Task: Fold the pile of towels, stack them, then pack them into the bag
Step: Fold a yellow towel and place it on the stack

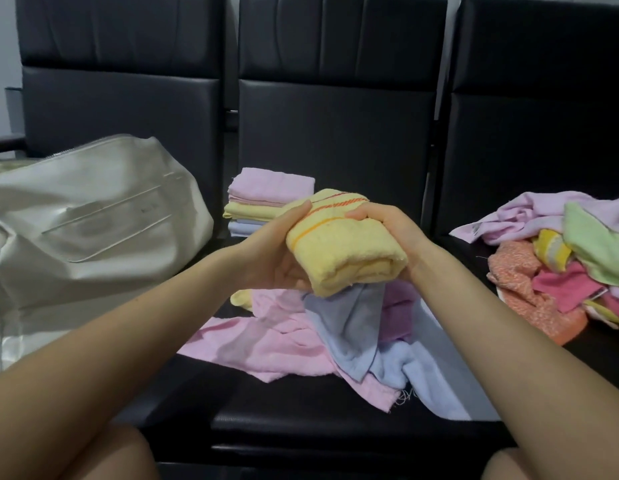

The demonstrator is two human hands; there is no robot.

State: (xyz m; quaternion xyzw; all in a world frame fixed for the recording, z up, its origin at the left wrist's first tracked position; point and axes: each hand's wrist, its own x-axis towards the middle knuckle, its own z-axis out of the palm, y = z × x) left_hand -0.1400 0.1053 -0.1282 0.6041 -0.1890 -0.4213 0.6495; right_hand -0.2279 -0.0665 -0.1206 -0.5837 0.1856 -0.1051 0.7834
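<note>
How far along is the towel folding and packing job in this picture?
Done: a short stack of folded towels on the middle seat. In hand: both hands, left hand and right hand, grip a folded yellow towel. Left: loose towels, the pile, and packing the bag.

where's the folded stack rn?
Head view, centre: the folded stack sits on the middle seat, right of the bag, just behind the held yellow towel.

A row of black padded seats (336, 140) with upright backrests stands before a pale wall (1, 46).
</note>
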